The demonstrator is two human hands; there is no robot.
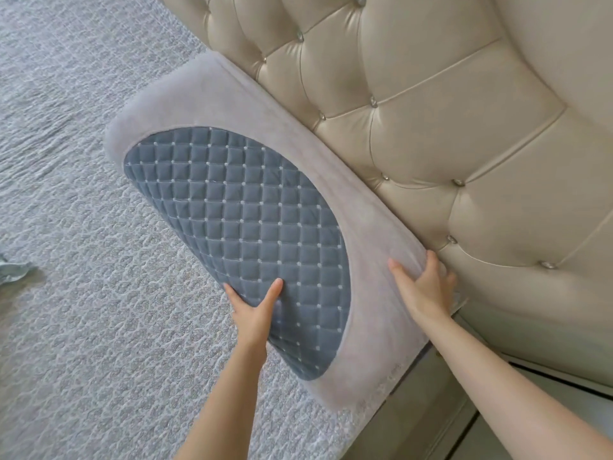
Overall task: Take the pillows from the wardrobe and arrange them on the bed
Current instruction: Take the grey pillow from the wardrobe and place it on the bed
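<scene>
Tufted headboard [447,127] backs pillow [232,210]; both hands [252,310] [428,290] grip it.

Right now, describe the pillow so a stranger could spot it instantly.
Find the beige tufted leather headboard; lying along its base on the grey textured bedspread is the long grey plush pillow. Its blue quilted oval panel sets it apart, and the left hand and right hand grip its near end.

The left hand [252,307] hides its fingers beneath the near edge of the pillow [238,227], only the thumb showing. The right hand [428,287] tucks its fingertips between pillow and headboard [447,111]. A teal cloth [13,270] on the bed [83,293] is cut by the left edge.
</scene>
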